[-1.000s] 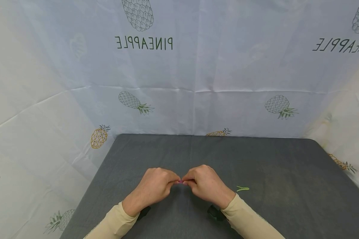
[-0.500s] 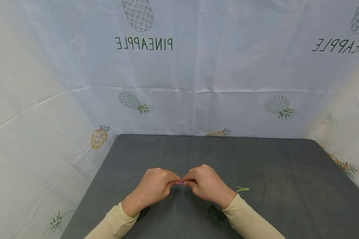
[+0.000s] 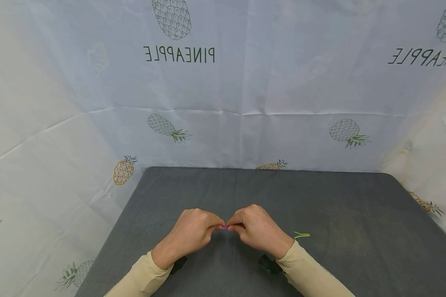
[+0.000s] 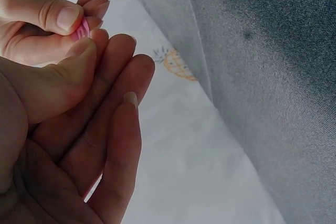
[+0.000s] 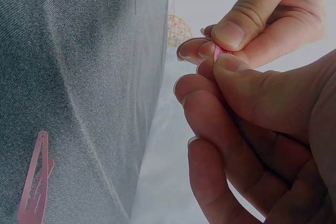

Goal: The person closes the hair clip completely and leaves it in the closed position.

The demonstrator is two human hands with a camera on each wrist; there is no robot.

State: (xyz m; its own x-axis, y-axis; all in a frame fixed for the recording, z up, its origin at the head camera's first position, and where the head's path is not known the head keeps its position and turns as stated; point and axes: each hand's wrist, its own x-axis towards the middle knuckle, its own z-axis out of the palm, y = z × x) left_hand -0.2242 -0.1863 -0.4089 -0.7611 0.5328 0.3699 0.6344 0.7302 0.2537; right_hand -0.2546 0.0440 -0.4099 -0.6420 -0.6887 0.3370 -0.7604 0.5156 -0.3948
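Note:
A small pink snap hair clip (image 3: 224, 227) is held between my two hands above the table, mostly covered by fingertips. My left hand (image 3: 194, 229) pinches one end between thumb and index finger, and its other fingers are loosely bent in the left wrist view. At the other end, my right hand (image 3: 258, 230) pinches the same clip (image 5: 217, 52) with thumb and forefinger. Both wrist views show only a narrow pink strip of the clip (image 4: 83, 29) between the thumbs. The two hands' fingertips nearly meet.
Right of my right hand, a second snap hair clip (image 3: 302, 234) lies on the grey table (image 3: 338, 206); it looks yellow-green there, but pink in the right wrist view. Pineapple-print cloth (image 3: 223, 82) hangs behind the table. Dark wrist devices (image 3: 269, 264) sit under both wrists.

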